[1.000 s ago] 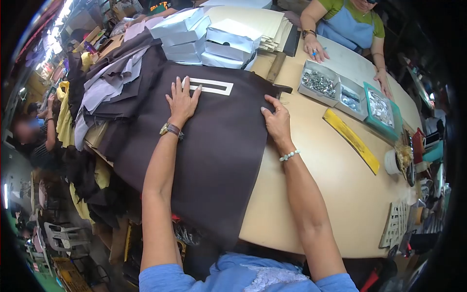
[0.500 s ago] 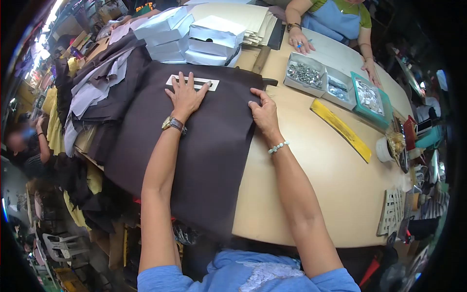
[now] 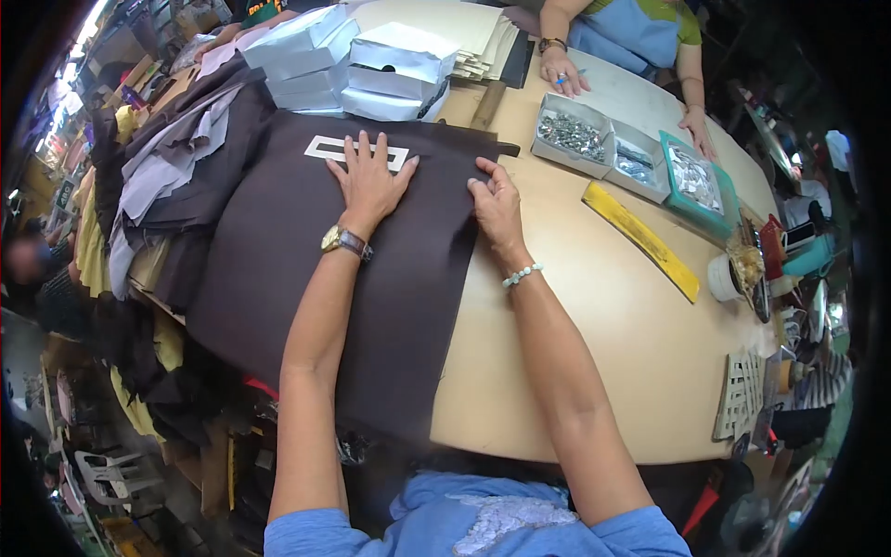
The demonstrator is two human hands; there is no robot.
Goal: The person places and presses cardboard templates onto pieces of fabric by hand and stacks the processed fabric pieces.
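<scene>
A wide sheet of dark brown cloth lies across the table and over its near edge. On its upper part sits a flat white rectangular frame with a long slot. My left hand lies flat with fingers spread over the frame's right half, pressing on frame and cloth. At the cloth's right edge is my right hand. Its thumb and forefinger rest at the edge, tips a little apart, and the other fingers curl in; it appears to grip the edge, partly hidden.
White boxes are stacked behind the cloth. Trays of metal parts and a teal tray stand right, near a yellow strip. Cloth piles lie left. A co-worker's hands rest across the table.
My left hand has shifted slightly right along the white frame, showing more of its slot. My right forefinger and thumb have drawn slightly closer at the cloth's edge. The view has shifted a little.
</scene>
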